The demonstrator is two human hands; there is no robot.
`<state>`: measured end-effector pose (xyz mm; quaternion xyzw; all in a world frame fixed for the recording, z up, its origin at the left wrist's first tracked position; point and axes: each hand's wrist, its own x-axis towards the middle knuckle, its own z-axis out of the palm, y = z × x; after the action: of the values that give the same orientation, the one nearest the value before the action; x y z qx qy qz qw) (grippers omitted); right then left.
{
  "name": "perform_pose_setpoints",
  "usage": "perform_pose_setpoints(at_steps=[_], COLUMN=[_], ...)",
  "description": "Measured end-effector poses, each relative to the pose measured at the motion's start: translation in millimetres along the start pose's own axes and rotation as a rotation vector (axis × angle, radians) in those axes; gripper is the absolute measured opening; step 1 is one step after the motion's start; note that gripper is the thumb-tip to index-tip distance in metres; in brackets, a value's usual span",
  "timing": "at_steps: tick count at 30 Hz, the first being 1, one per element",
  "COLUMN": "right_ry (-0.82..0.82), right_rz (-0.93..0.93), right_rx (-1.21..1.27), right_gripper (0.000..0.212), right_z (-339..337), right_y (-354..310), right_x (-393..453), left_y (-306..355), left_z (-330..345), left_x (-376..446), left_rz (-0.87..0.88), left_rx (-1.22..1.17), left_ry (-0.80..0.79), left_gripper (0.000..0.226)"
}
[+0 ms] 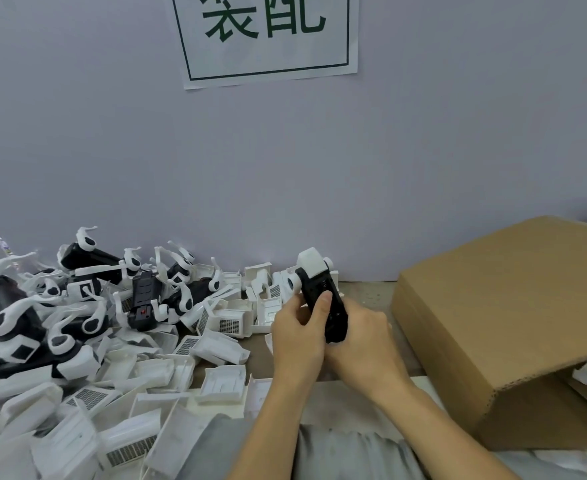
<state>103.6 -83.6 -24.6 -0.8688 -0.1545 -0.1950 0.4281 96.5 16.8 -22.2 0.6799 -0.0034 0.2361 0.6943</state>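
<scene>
Held piece: a black body (323,306) with a white cap (311,262) on its upper end, raised above the table (259,356) near the middle of the view and tilted, cap end toward the wall (320,168).
Left hand (299,329): curled round the left side of the black body — the thumb lies flat on its face, the fingers go behind it.
Right hand (365,336): wrapped round the lower end of the black body from the right; its fingertips are hidden behind the piece.
Hands together: touching each other just under the piece, both gripping it.
Loose covers: white plastic covers (222,348), many with grilled vents, heaped over the left half of the table, reaching just beside the left hand.
Built units: black-and-white units (87,259) with curved white arms, piled at the far left against the wall.
Cardboard box (493,306): on the right, near the right hand but apart from it — white parts show under its near edge.
Paper sign (268,39): stuck on the wall above, green characters inside a green frame.
</scene>
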Motion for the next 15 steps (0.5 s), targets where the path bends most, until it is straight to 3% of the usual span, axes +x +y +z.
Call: perform_pose_setpoints(at_steps=[6,8,12,15], right_ry=[-0.214,-0.16,0.077,0.072], right_rz=[-0.054,-0.07,0.079,0.197], right_rx=[0.329,0.379,0.61,0.906], right_gripper=[0.045,0.052,0.037,0.051], right_z=[2,2,-1,-2], right_y=[2,3,9,16], right_x=[-7,-6,-1,2], left_y=[-3,-4,-6,-9], left_z=[-5,-4,-1,-1], left_x=[2,3,-1,-1], left_rz=[0.09,0.136,0.23,0.252], left_rx=[0.141,0.202,0.365,0.489], left_ry=[0.063,0.048,-0.052,-0.121], left_gripper=[0.008,0.013,0.019,0.021])
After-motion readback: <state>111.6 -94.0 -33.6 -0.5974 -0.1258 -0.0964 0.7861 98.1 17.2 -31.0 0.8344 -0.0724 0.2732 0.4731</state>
